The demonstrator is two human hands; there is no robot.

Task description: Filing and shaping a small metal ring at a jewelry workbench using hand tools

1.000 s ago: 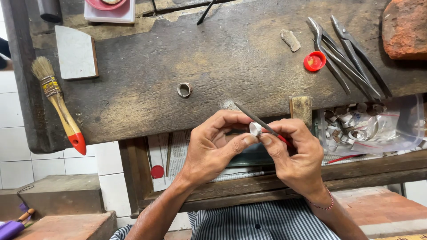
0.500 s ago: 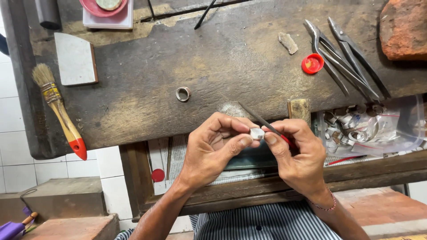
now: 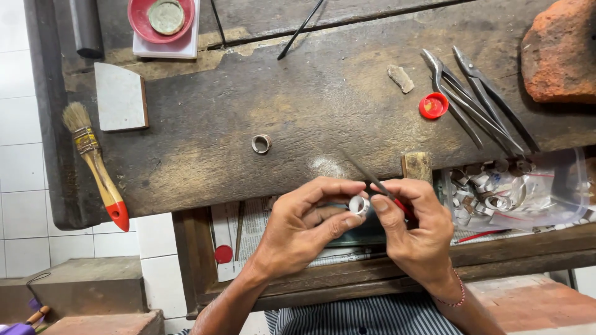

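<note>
Dark, scarred wooden workbench [image 3: 310,93], white tiled wall at its left edge.

Hands, two. Left hand [image 3: 307,223] pinches one small silver ring [image 3: 358,205] between thumb and fingertips, just off the bench's near edge; band bright, short and wide, open end facing up. Right hand [image 3: 416,229] is closed around one thin needle file [image 3: 366,174] with a red handle, its dark tip slanting up over the bench, shaft touching the ring.

Second ring [image 3: 261,143], one, mid-bench. Paintbrush [image 3: 96,164], one, red-tipped handle, left edge. Pliers [image 3: 478,102], two, right side. Red bottle cap [image 3: 433,105], one, beside them. Red dish [image 3: 161,18], one, far edge. Brick [image 3: 559,49], one, far right corner. Clear bag of silver rings [image 3: 515,192], one, uncountable contents.
</note>
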